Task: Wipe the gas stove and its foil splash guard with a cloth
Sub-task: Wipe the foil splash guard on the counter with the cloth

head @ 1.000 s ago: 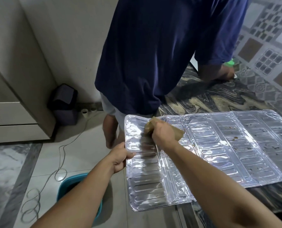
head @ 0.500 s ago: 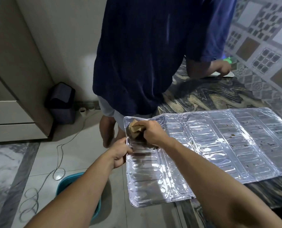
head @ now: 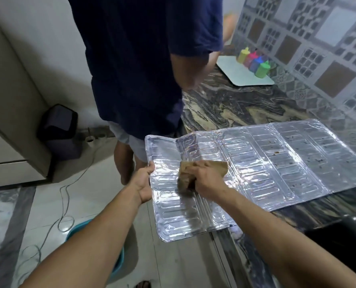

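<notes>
**While one hand steadies, the other scrubs**

Because the foil splash guard (head: 256, 163) overhangs the bench (head: 245, 104), the left hand (head: 143, 183) pinches its edge for support; the right hand (head: 208, 179) presses a clenched cloth (head: 193, 171) onto it.

**Around the kitchen counter**

A second person (head: 143, 65) in a dark blue shirt stands at the marbled dark countertop (head: 245, 104). Four coloured bottles (head: 254, 61) stand on a pale tray (head: 243, 76) near the patterned wall tiles (head: 310, 44). On the floor, a dark bin (head: 60, 129), a thin cable (head: 66, 196) and a teal basin (head: 118, 265).
</notes>
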Tool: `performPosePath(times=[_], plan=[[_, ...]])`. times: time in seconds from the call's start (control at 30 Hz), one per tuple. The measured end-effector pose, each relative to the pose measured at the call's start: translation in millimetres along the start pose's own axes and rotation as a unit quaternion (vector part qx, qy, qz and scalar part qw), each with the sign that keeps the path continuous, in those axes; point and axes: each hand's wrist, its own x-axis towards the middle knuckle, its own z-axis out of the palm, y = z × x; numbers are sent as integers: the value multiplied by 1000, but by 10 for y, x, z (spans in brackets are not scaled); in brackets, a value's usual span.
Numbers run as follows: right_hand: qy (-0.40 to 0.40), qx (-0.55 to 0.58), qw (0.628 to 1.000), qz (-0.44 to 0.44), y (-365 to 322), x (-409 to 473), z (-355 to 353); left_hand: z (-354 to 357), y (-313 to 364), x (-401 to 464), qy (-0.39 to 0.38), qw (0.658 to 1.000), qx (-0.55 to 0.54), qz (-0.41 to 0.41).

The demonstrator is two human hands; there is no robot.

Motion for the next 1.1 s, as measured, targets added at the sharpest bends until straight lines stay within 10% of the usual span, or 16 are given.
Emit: performPosePath(times=[0.13,0.37,0.7,0.87,1.1], plan=[[-1,70,997,21,-60,-197,-67,0,-37,-37,6,1000,7,-5],[246,138,942,184,44,306,-519,-32,42,-40,4,997,72,18],[36,153,977,147,-441,733,-193,-92,108,11,-37,993,97,54],[43,186,980,64,-386,435,-339,-130,174,30,-22,995,80,56],[117,42,972,200,203,-105,-614,-173,129,-65,-36,997,64,-34]])
